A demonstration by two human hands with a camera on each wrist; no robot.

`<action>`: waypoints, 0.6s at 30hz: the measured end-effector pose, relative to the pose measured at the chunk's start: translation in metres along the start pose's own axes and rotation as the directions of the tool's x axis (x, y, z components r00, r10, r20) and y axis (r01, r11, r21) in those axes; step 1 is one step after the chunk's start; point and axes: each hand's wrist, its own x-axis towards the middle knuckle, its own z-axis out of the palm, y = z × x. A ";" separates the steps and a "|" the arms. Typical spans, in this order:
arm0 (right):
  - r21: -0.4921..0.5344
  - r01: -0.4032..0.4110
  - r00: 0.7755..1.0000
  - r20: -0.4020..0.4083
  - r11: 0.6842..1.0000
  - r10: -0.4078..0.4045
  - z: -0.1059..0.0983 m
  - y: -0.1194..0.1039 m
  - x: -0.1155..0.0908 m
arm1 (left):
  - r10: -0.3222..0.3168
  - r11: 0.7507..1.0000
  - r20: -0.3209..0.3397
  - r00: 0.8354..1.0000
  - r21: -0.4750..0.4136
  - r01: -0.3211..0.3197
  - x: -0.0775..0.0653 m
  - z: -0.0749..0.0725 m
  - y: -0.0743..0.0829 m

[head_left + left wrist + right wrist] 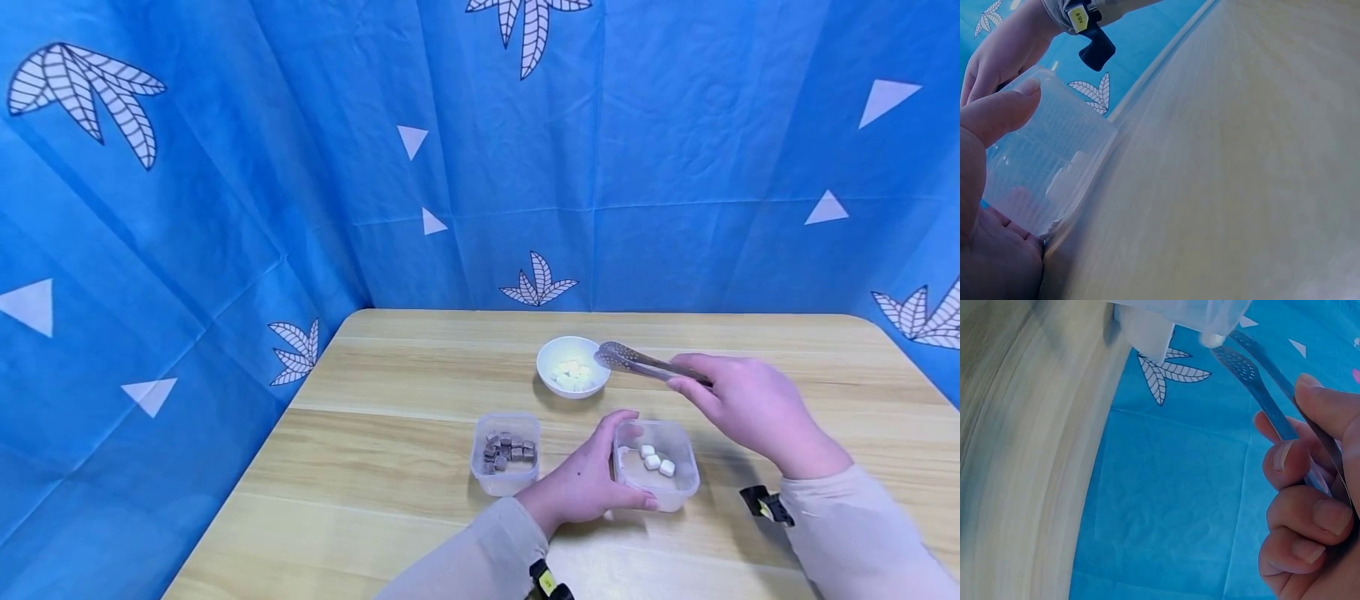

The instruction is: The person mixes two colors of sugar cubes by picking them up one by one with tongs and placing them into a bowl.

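My left hand (581, 479) grips the left side of a clear plastic container (684, 492), thumb at the near wall and fingers at the far one. Several small white cubes (652, 461) lie inside it. With curled fingers, my right hand (757, 408) holds metal tongs (652, 364) whose perforated tips reach the right rim of a white bowl (551, 354). Pale cubes (572, 375) are piled in that bowl. In the right wrist view, a white cube (1212, 340) shows right by the tongs' tips, overlapping the container's edge; I cannot tell whether the tongs pinch it.
A second clear container (480, 475) with several dark brown cubes (504, 452) stands left of my left hand. Everything rests on a wooden table (360, 492). A blue curtain (480, 150) with leaf and triangle prints hangs behind and to the left.
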 end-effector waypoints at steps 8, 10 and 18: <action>0.017 -0.020 0.999 0.027 1.000 0.020 -0.003 0.001 0.001 | -0.001 1.000 -0.002 1.000 -0.003 0.001 0.000 -0.001 0.001; 0.019 -0.027 0.999 0.040 0.999 0.027 -0.006 0.001 0.001 | -0.005 1.000 -0.003 1.000 -0.003 0.005 -0.001 -0.001 0.001; 0.018 -0.009 0.999 0.041 1.000 0.008 -0.026 0.005 -0.004 | -0.014 1.000 0.001 1.000 -0.010 0.014 0.000 -0.001 0.002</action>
